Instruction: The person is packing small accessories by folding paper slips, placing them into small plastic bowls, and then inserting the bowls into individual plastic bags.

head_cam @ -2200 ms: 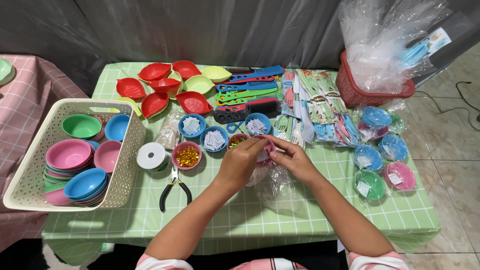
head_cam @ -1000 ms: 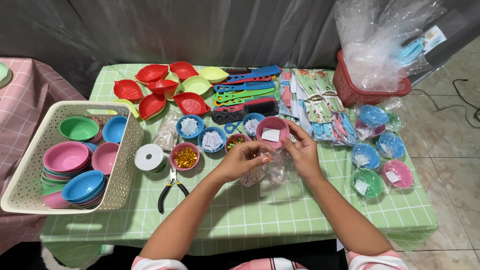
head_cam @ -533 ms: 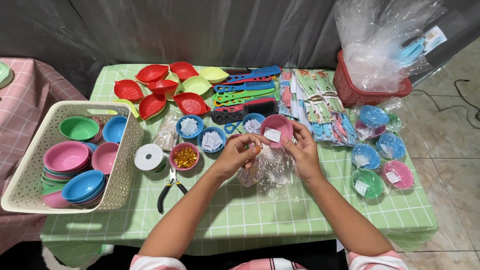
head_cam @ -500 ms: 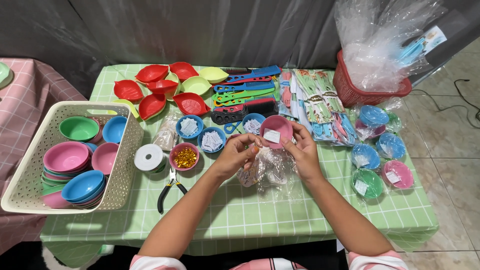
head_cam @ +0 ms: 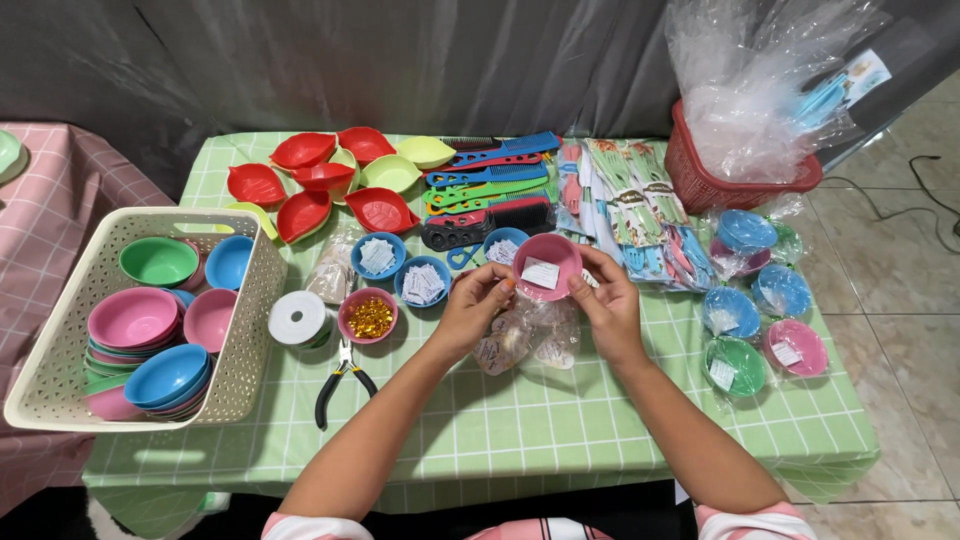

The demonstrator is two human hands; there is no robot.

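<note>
Both hands hold a small round pink plastic bowl (head_cam: 547, 265) above the green checked tabletop (head_cam: 500, 420). The left hand (head_cam: 475, 308) grips its rim at 8 o'clock, the right hand (head_cam: 607, 305) at 4 o'clock, fingers clamped on the rim. A white paper slip (head_cam: 541, 273) lies inside. A crumpled clear plastic bag (head_cam: 525, 338) hangs below the bowl. A cream lattice basket (head_cam: 250, 330) sits at 9 o'clock.

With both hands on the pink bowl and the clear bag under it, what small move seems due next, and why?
Probably ease the pink bowl down into the clear bag. The left hand and right hand hold it by the rim above the bag, and bagged bowls already lie to the right.
</note>
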